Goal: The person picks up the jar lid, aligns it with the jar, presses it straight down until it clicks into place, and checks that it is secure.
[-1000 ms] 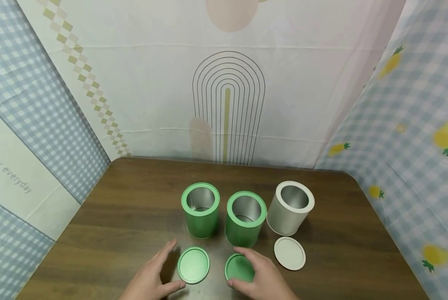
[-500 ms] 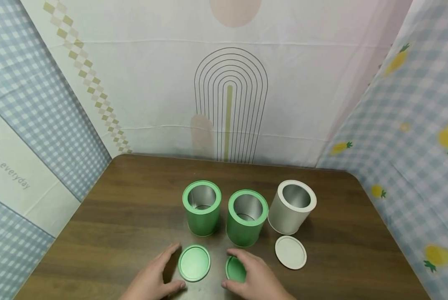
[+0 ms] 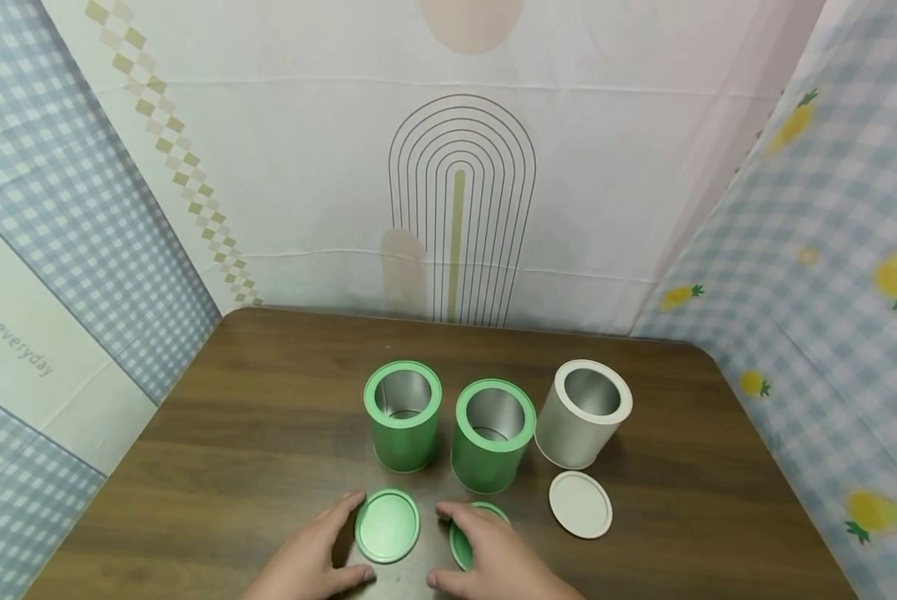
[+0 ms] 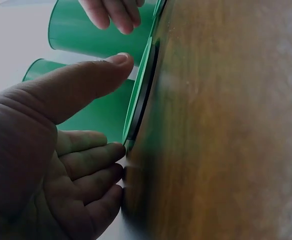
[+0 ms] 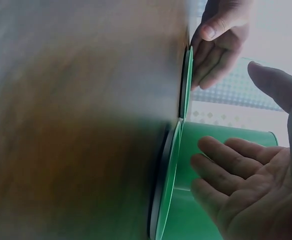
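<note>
So both hands are open: left hand (image 3: 309, 562) cups one green lid (image 3: 387, 525), right hand (image 3: 493, 558) covers the other lid (image 3: 459, 546).

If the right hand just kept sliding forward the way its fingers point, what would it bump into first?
Probably the middle green tin. The right hand lies over a green lid, fingers pointing toward the open tins, and that tin stands closest ahead, though depth is hard to judge.

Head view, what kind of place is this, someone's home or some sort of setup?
Probably a staged recording booth, not a lived-in room: printed cloths hang as walls around a small wooden table, which holds three open tins in a row, lids laid in front.
</note>
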### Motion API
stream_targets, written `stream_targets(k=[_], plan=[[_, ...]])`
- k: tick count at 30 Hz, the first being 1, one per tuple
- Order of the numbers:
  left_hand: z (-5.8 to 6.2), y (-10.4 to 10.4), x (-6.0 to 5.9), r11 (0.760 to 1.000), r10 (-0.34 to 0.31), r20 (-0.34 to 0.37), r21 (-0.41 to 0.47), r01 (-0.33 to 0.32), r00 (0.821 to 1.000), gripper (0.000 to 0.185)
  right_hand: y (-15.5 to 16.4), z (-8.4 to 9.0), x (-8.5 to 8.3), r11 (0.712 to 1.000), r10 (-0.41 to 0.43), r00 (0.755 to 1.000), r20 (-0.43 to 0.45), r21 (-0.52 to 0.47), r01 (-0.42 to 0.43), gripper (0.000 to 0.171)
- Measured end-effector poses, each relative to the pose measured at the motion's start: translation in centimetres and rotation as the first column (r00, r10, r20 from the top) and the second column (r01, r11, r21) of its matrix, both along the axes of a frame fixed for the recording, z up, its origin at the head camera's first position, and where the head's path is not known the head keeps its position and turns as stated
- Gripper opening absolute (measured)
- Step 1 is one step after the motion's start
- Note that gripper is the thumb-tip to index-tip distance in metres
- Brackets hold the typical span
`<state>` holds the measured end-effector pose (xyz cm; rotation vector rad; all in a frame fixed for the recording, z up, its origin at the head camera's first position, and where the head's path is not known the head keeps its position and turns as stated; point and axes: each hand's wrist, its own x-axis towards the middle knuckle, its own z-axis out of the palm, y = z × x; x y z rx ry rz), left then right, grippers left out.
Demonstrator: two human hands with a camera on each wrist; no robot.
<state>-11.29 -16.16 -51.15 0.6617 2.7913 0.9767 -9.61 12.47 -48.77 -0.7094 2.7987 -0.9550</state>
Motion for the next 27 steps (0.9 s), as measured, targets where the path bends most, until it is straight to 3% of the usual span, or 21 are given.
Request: stream_targets(k=[16,27], plan=[[0.1,0.4,-0.3,0.999,-0.032,-0.003,0.000,0.032,0.999,0.089,-0.9,-0.1,0.1,0.998,0.039,0.990,0.135,0.038,-0.044,0.075],[0.1,0.6,-0.5,1.000,-0.023,-0.016,-0.007,0.023,1.000,0.088,-1.5,-0.1,0.1,0.995,0.075,0.991,0.107,0.054,-0.081,0.068]])
